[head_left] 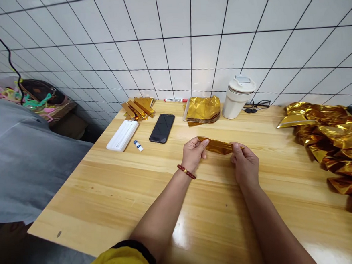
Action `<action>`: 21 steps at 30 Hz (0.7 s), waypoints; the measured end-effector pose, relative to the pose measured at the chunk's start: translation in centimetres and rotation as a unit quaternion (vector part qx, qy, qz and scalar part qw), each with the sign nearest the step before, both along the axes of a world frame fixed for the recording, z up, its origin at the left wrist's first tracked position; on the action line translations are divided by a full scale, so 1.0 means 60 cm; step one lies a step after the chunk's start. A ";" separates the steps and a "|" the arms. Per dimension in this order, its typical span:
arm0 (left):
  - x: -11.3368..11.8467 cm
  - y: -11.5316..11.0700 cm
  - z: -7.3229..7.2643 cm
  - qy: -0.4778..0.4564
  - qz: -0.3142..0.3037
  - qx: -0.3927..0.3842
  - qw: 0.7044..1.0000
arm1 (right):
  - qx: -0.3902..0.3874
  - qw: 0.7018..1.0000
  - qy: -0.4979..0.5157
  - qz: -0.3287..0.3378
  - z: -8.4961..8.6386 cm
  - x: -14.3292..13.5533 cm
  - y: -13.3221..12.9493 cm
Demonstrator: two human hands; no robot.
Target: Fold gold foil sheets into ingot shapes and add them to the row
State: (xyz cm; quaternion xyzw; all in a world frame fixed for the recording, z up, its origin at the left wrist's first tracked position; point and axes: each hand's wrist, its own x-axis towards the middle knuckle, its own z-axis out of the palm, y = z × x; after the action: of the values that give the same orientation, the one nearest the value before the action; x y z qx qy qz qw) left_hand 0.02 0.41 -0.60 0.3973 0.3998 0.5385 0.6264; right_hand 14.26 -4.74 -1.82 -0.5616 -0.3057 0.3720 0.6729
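Observation:
A folded strip of gold foil paper (217,146) is stretched between my two hands, above the wooden table. My left hand (194,151), with a beaded bracelet at the wrist, pinches its left end between thumb and fingers. At the right end, my right hand (244,161) grips it the same way, thumb on top. Beyond my hands lies a stack of flat gold foil sheets (203,109) by the wall. Several narrow folded gold strips (138,109) are piled at the table's back left corner.
On the table (118,208) are a white power bank (122,135), a small blue-and-white tube (138,146), a black phone (161,128), a red-and-white marker (175,100), a lidded cup (238,96) and glasses (258,105). Folded gold foil pieces (340,148) heap at right. A person in grey (27,158) is at left.

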 end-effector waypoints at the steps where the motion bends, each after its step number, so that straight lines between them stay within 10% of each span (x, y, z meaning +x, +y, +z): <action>1: -0.001 0.001 -0.001 -0.003 -0.005 -0.006 1.000 | -0.003 1.000 -0.017 0.001 0.000 0.000 0.000; 21: 0.001 0.002 -0.009 -0.072 -0.035 -0.027 0.996 | 0.027 0.994 -0.091 0.053 -0.009 -0.002 -0.001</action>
State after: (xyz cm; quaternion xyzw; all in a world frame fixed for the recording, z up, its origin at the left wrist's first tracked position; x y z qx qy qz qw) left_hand 0.08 0.54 -1.14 0.3540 0.3544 0.5326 0.6822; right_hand 14.15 -4.82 -2.36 -0.5581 -0.4048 0.3460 0.6363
